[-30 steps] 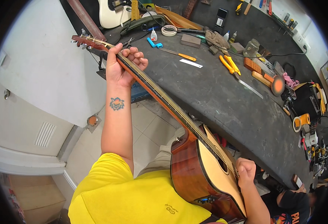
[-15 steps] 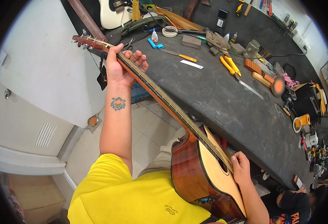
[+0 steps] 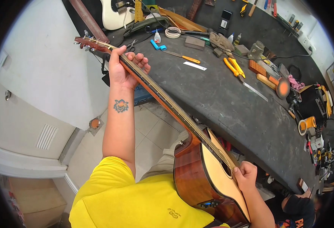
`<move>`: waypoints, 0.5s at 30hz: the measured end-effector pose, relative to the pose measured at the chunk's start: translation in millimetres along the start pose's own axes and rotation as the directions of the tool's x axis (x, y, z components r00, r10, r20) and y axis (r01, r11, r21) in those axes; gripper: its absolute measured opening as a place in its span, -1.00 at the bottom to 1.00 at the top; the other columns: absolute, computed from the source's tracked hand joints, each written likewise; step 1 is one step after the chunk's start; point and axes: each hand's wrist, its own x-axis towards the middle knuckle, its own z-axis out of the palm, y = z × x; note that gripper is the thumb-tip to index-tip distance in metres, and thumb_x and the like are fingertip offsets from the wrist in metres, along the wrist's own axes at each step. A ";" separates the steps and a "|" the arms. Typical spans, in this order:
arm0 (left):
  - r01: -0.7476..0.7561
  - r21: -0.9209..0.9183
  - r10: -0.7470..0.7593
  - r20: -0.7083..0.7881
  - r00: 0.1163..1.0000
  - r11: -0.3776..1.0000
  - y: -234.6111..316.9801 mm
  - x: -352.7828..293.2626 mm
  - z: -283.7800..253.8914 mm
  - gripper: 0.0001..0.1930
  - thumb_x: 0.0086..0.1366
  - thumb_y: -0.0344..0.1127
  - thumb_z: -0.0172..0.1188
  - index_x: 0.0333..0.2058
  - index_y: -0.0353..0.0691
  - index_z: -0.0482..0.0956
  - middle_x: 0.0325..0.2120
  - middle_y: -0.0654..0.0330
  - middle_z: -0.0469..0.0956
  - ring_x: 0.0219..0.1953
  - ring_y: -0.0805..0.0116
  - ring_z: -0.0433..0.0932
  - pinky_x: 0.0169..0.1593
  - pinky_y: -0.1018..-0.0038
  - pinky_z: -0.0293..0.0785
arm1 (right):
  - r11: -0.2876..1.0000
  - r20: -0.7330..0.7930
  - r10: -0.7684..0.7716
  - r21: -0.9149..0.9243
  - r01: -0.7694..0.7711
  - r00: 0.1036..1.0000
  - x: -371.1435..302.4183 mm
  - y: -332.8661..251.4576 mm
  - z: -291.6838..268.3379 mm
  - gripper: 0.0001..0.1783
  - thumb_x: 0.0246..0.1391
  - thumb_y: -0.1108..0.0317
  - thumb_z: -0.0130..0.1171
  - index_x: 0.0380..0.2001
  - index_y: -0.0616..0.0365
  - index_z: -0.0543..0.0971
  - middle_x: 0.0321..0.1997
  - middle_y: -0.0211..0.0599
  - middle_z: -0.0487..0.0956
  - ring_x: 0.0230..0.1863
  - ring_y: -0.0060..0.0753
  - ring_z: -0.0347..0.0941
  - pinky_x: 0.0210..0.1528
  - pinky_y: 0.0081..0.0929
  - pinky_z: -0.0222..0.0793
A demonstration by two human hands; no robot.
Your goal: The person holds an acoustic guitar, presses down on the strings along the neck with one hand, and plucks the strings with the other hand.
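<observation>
Fingers curled loosely, the left hand [image 3: 122,76] holds the neck [image 3: 161,100] of a brown, pale-topped wooden guitar [image 3: 191,167] against a yellow shirt [image 3: 136,201]; the right hand [image 3: 247,175] curls closed at fitted golden strings [image 3: 186,115]; anything left is unclear.

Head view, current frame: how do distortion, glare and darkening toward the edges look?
In the head view, black surrounds the rounded fisheye image at the corners; the long black workbench looks bowed; the acoustic guitar's glossy reddish-brown wooden side shows soft reflections; the large smooth white panel at left is bright and pale; toward the lower-right rim, detail turns dark and soft.
</observation>
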 end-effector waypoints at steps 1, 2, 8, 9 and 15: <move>0.009 -0.025 -0.009 0.038 0.999 1.000 0.9 0.5 -1.2 -0.60 0.26 0.03 0.20 -0.64 -0.08 0.44 -0.46 0.10 0.60 -0.30 0.11 0.60 -0.13 0.12 0.53 | 0.995 0.000 0.098 0.021 -0.098 0.995 -1.0 5.4 -0.3 -0.58 0.09 0.38 0.35 -0.66 0.24 0.33 -0.66 -0.26 0.31 -0.59 -0.25 0.20 -0.49 -0.33 0.12; 0.021 -0.049 -0.017 0.076 0.997 0.999 0.8 1.2 -2.4 -0.62 0.23 -0.01 0.24 -0.64 -0.10 0.47 -0.44 0.06 0.64 -0.32 0.12 0.61 -0.15 0.15 0.53 | 0.980 0.002 0.196 0.041 -0.196 0.981 -2.1 7.8 -0.1 -0.59 0.06 0.39 0.38 -0.66 0.24 0.35 -0.66 -0.29 0.32 -0.60 -0.25 0.21 -0.48 -0.35 0.14; -0.085 -0.316 0.227 0.444 0.867 0.945 -4.0 24.2 -20.1 -0.84 0.36 -0.17 0.22 -0.34 -0.09 0.60 -0.36 0.21 0.55 -0.27 0.31 0.50 -0.13 0.28 0.46 | 0.982 -0.158 0.188 0.014 -0.188 0.969 7.5 -1.1 12.0 -0.66 0.18 0.33 0.26 -0.58 0.27 0.44 -0.58 -0.24 0.42 -0.47 -0.20 0.36 -0.32 -0.27 0.26; -0.115 -0.317 0.260 0.464 0.847 0.941 -5.6 26.3 -23.9 -0.84 0.45 -0.09 0.17 -0.20 0.01 0.58 -0.38 0.28 0.47 -0.27 0.37 0.42 -0.11 0.31 0.39 | 0.998 -0.009 0.042 0.046 -0.041 0.999 7.2 -4.5 3.5 -0.67 0.19 0.32 0.25 -0.56 0.28 0.45 -0.55 -0.19 0.43 -0.45 -0.18 0.37 -0.32 -0.26 0.26; -0.094 -0.324 0.280 0.593 0.755 0.941 -24.9 25.3 -22.3 -0.58 0.49 0.25 0.06 -0.25 0.02 0.53 -0.51 0.36 0.33 -0.40 0.43 0.33 -0.16 0.35 0.26 | 0.991 0.010 0.106 0.083 -0.107 0.994 10.8 -5.2 9.5 -0.71 0.29 0.21 0.09 -0.30 0.27 0.47 -0.28 -0.09 0.46 -0.21 -0.12 0.40 -0.06 -0.31 0.33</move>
